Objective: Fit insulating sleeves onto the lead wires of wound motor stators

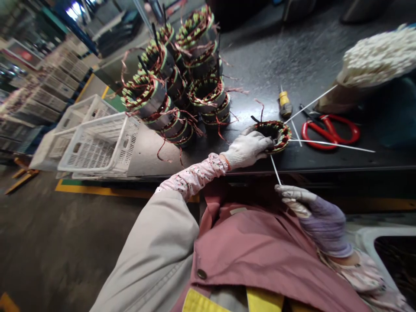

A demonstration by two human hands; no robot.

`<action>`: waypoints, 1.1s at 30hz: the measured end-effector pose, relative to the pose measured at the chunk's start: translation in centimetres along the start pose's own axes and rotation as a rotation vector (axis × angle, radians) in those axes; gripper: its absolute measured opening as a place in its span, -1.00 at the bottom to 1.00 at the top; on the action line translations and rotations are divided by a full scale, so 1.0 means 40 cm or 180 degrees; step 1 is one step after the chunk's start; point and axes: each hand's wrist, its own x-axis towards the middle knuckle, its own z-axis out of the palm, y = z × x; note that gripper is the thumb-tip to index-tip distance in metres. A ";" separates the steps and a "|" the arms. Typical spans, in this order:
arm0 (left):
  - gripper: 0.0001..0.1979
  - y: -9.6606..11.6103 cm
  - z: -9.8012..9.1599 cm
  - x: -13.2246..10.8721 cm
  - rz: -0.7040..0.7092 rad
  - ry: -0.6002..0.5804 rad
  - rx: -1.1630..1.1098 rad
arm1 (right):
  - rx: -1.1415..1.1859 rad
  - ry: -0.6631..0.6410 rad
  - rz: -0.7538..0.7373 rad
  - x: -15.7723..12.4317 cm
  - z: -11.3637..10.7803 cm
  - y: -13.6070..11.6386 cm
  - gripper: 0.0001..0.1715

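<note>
Hands (247, 149) (316, 216) hold one stator (282, 130), one tie (276, 169).

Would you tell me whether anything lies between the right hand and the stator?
Nothing visible does: only the white tie pinched by the right hand runs up to the stator, which the left hand holds.

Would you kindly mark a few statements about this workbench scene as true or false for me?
1. The left hand rests on the stator at the near edge of the table. True.
2. The right hand holds the red scissors. False: it pinches a white tie; the scissors lie on the table.
3. Both hands wear gloves. True.
4. The white crates sit on top of the pile of stators. False: they stand beside the table, left of the pile.
5. A yellow-handled screwdriver lies beyond the stator. True.
</note>
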 end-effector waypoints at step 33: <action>-0.64 0.015 0.080 -0.030 -0.0155 0.0657 -0.0359 | -0.1238 0.0192 -0.0069 0.232 0.085 0.078 -0.50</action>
